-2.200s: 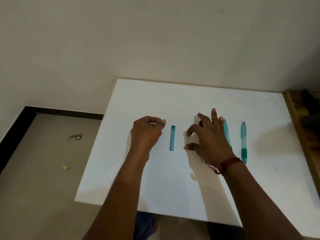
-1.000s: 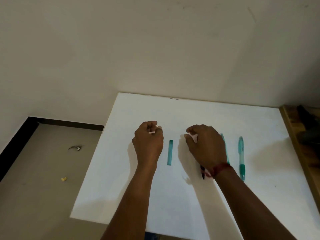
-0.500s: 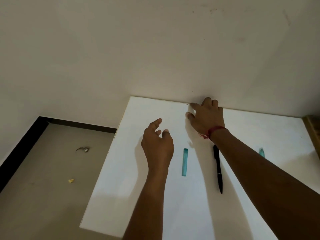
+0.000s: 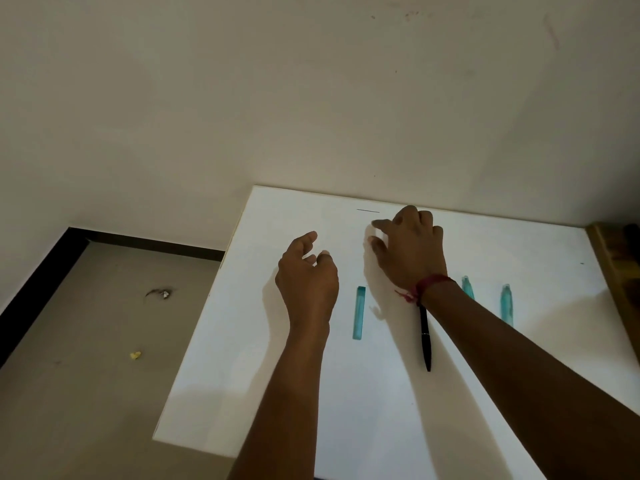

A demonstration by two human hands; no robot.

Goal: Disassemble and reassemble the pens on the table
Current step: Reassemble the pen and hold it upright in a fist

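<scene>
On the white table a teal pen barrel piece lies between my hands. A black pen lies to its right, partly under my right wrist. Two teal pens lie further right, one mostly hidden by my forearm. A thin dark refill lies near the table's far edge. My right hand hovers just right of the refill, fingers loosely spread, holding nothing. My left hand hovers over the table with relaxed fingers, empty.
A pale wall runs along the table's far edge. A wooden piece of furniture borders the table on the right. The floor on the left has small bits of debris and a dark skirting line.
My right hand carried the thin refill to the far edge, laid it down and drew back slightly. My left hand let go of its part and relaxed. The camera tilted up.
</scene>
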